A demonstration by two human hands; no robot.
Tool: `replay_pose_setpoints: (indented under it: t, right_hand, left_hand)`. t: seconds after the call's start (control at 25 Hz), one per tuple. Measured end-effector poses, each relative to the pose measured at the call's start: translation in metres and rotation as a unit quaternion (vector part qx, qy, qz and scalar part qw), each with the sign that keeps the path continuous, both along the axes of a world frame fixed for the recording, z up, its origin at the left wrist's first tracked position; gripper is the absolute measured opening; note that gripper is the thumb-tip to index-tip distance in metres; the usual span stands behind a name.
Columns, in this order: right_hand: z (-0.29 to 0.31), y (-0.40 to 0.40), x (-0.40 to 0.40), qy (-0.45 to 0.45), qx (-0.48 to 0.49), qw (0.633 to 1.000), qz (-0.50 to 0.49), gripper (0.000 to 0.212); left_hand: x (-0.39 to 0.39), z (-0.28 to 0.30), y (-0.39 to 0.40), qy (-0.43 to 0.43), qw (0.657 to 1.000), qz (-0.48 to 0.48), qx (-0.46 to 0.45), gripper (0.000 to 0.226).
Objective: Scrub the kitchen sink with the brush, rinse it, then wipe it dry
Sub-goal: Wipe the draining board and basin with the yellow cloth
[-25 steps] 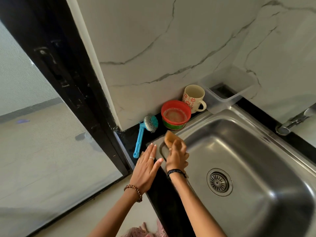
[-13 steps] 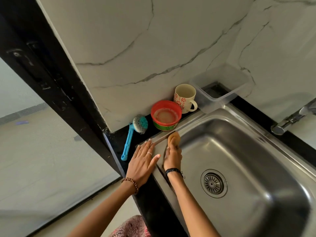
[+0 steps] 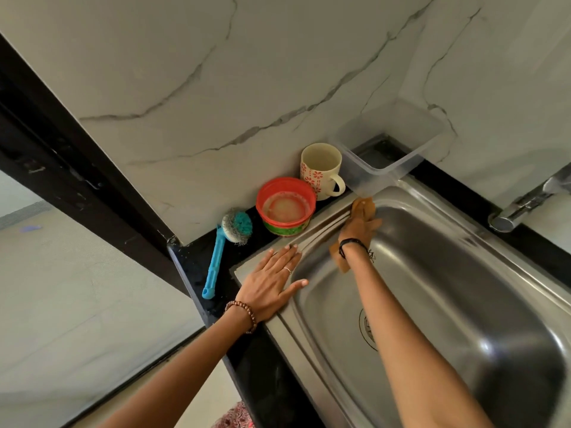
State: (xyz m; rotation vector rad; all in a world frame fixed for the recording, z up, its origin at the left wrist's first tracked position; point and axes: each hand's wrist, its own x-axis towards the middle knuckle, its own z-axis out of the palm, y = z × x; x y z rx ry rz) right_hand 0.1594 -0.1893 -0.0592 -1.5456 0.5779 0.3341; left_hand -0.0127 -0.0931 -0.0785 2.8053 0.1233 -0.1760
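Right hand: the right hand (image 3: 358, 230) presses an orange-brown cloth (image 3: 364, 208) against the far left rim of the sink (image 3: 463, 273); whether the fingers curl round the cloth, I cannot tell.
Cloth: one end shows past the fingers near the far corner of the sink, another end hangs below the wrist into the basin.
Left hand: the left hand (image 3: 272, 282) lies flat on the near left corner of the sink rim, fingers straight and spread, holding nothing.
Brush: the blue brush (image 3: 222, 251) lies on the black counter (image 3: 247, 359), left of the sink, apart from both hands.
Counter, far side: a red bowl (image 3: 285, 206), a flowered mug (image 3: 321, 171), a clear tub (image 3: 389, 149).
Tap: the tap (image 3: 525, 202) is at the right edge.
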Motion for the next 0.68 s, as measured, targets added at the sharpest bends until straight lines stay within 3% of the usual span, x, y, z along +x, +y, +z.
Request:
replay_pose_setpoints:
  t: [0.24, 0.52, 0.68]
  right_hand:
    - [-0.012, 0.011, -0.039, 0.006, -0.045, 0.996, 0.074, 0.043]
    - [0.011, -0.014, 0.044, -0.002, -0.029, 0.997, -0.066, 0.05]
    - [0.002, -0.016, 0.04, 0.057, 0.106, 0.979, -0.163, 0.051]
  left_hand:
    - [0.018, -0.005, 0.004, 0.006, 0.999, -0.043, 0.005, 0.09]
    - [0.019, -0.004, 0.005, -0.015, 0.998, -0.037, -0.042, 0.086]
    - [0.019, -0.004, 0.005, -0.016, 0.998, -0.039, -0.044, 0.086]
